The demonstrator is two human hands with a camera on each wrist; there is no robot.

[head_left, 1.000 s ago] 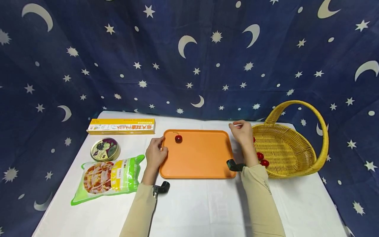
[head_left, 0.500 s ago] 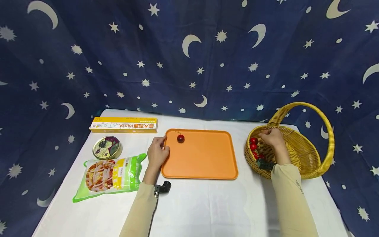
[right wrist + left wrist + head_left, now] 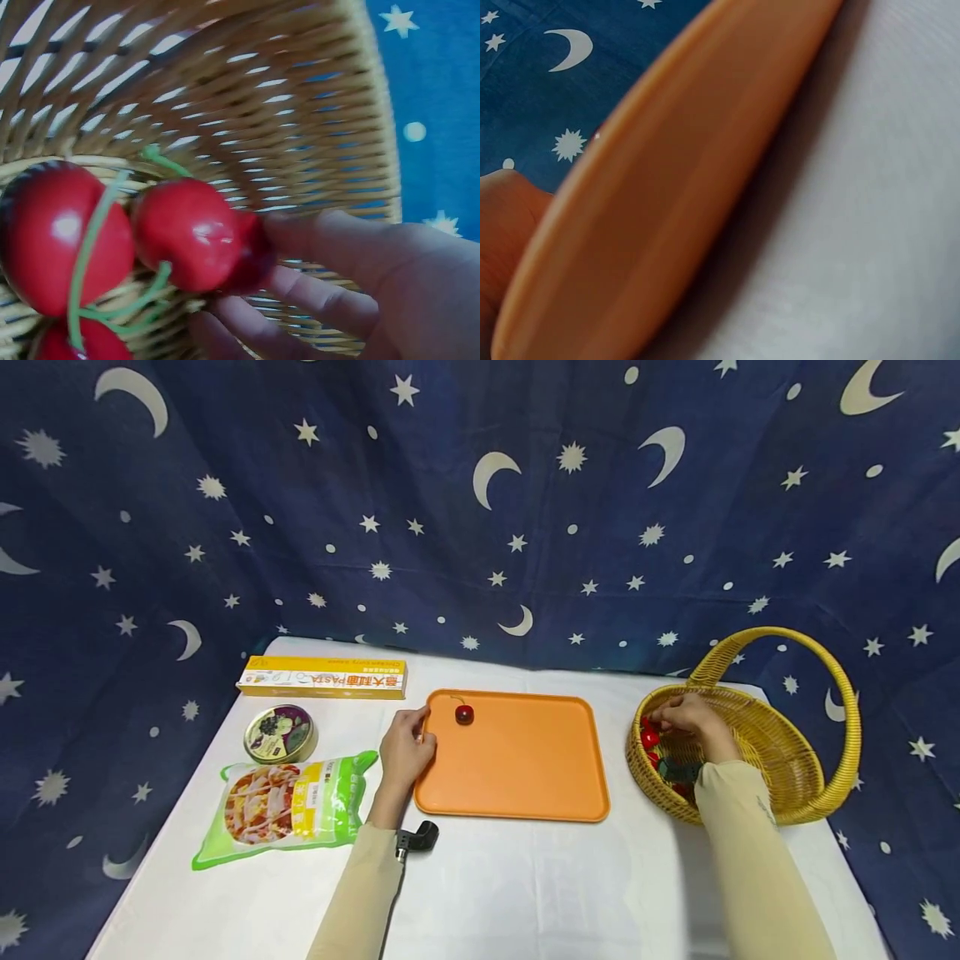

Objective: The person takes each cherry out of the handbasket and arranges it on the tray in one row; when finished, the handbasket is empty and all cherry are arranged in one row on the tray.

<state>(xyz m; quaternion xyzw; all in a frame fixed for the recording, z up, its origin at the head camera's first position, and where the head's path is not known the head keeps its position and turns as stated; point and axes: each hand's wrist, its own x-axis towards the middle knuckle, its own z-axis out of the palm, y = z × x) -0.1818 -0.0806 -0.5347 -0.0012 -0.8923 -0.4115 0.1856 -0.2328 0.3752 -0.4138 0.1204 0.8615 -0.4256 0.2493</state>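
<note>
An orange tray point(image 3: 517, 768) lies mid-table with one red cherry point(image 3: 464, 714) near its far left corner. My left hand point(image 3: 418, 731) grips the tray's left rim point(image 3: 667, 195); in the left wrist view only a bit of the hand point(image 3: 502, 225) shows beside it. At the right stands a yellow wicker basket point(image 3: 780, 752) holding several red cherries point(image 3: 649, 737). Inside it, my right hand point(image 3: 662, 720) pinches a cherry point(image 3: 195, 232) between thumb and fingers point(image 3: 337, 247). Another cherry point(image 3: 64, 236) with a green stem lies just left of it.
On the left of the white table point(image 3: 525, 885) lie a yellow pasta box point(image 3: 322, 677), a round tin point(image 3: 279, 733) and a green food bag point(image 3: 288, 802). A dark blue star-and-moon cloth point(image 3: 480, 510) hangs behind. The basket's tall handle point(image 3: 772, 635) arches over it.
My right hand moved from the tray's far right corner into the basket and closed its fingers on a cherry. The left hand stayed on the tray's rim.
</note>
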